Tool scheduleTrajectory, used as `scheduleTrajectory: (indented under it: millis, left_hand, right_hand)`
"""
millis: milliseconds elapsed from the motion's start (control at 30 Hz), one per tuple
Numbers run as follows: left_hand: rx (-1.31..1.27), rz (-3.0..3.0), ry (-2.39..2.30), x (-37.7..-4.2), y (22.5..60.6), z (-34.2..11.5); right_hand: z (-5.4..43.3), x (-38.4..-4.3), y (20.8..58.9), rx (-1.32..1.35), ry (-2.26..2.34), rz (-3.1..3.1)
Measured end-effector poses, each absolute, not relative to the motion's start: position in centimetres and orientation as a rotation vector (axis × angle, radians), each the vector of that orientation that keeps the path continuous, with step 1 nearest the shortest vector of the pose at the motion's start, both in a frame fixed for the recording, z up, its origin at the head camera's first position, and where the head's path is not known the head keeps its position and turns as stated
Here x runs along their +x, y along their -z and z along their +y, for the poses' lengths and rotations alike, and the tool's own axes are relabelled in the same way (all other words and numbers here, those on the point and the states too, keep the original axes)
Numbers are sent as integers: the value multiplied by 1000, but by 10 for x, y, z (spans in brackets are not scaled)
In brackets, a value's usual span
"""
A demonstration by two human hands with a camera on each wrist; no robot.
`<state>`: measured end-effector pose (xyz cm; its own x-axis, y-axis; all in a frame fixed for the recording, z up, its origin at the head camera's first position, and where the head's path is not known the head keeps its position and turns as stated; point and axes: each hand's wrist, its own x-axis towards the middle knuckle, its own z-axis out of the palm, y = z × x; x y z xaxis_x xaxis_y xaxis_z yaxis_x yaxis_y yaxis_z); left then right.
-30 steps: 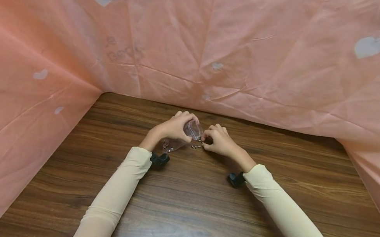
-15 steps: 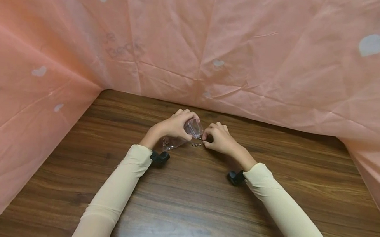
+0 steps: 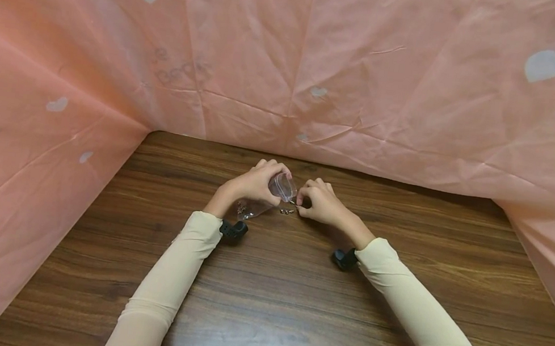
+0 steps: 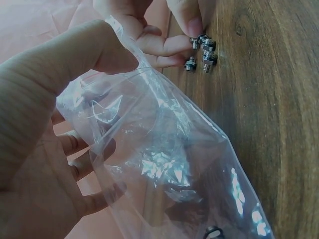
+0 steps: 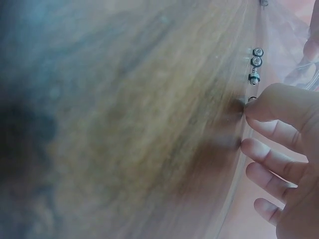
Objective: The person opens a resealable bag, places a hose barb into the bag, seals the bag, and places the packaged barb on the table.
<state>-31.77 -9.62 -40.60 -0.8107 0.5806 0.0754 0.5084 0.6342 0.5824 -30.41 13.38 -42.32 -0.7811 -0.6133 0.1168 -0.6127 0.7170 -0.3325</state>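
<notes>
My left hand (image 3: 254,183) grips a clear plastic zip bag (image 4: 164,134) near its mouth, thumb on one side and fingers behind. Inside the bag's lower end lie several small metal fittings (image 3: 241,209). My right hand (image 3: 322,204) is close to the bag's mouth, its thumb and index finger pinching a small metal fitting (image 4: 194,43) with a dark ring. Beside those fingertips, several like fittings (image 5: 256,61) rest on the table in a short row. The pinched fitting is mostly hidden by the thumb in the right wrist view.
The brown wood-grain table (image 3: 253,296) runs back to a pink cloth (image 3: 387,111) with white hearts. That cloth also hangs along the left and right sides. Dark camera mounts (image 3: 234,231) sit at both wrists, just past the cream sleeves (image 3: 162,285).
The head view has shifted very slightly. Both hands keep nearly the same place and hold, the bag in the left and the right fingertips at the fittings.
</notes>
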Motion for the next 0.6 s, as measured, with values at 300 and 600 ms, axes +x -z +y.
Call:
scheduleTrajectory:
  millis: [300,600]
  left_hand:
    - [904,2724,-923,-317,405,-96]
    - [906,2732,-906,-318,405,-96]
  right_hand:
    - [133,-304,423,-1036,578,2907]
    - [133,-304,422,-1017,594,2896]
